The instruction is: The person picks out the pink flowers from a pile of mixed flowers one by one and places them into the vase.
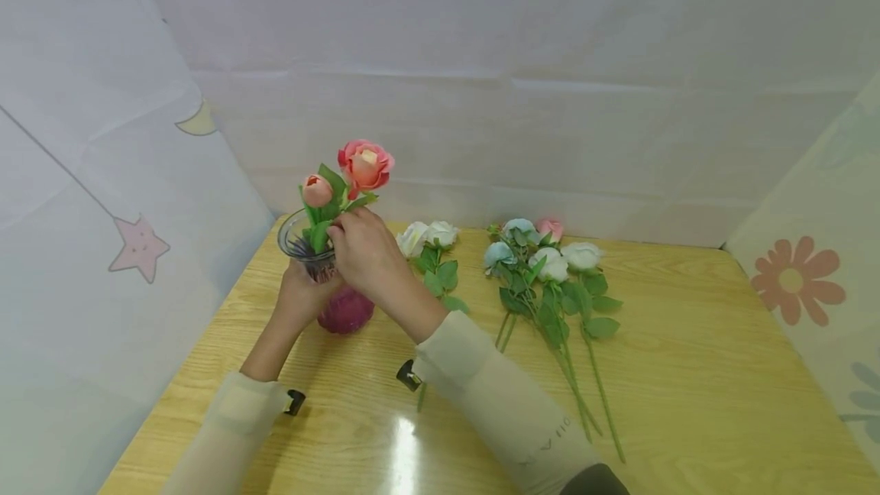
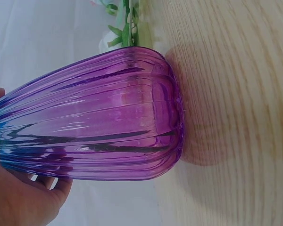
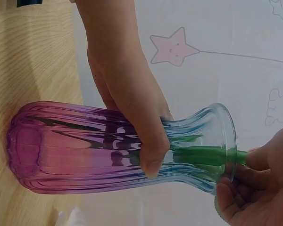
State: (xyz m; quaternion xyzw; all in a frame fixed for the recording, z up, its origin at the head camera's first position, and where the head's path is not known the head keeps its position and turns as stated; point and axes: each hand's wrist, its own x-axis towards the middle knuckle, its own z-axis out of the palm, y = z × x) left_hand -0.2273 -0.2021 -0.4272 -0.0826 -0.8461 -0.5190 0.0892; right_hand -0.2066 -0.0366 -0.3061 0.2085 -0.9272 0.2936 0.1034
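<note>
- Head view: the left hand (image 1: 302, 295) grips the glass vase (image 1: 346, 313) around its upper part, toward the left of the wooden table (image 1: 701, 373)
- The right hand (image 1: 370, 252) is bent in at the mouth of the vase, just beneath a coral-pink rose (image 1: 367, 166); a peach tulip bud (image 1: 318, 191) and green leaves (image 1: 320, 235) rise beside it, above the rim
- To the right of the vase lie two white roses (image 1: 442, 234); farther right, a larger group holds blue flowers (image 1: 498, 254), a pink rose (image 1: 550, 230) and more white blooms (image 1: 583, 255), stems toward the person
- Pale sheets (image 1: 522, 143) stand behind, a pink star (image 1: 140, 247) printed at left
- Left wrist view: the left hand wraps the bluish upper part; the ribbed purple base meets the table
- Right wrist view: the left thumb lies across the glass below the flared neck, while the right fingers (image 3: 257, 158) pinch a green stem (image 3: 241, 157) at the rim; which bloom it carries cannot be told from this side
</note>
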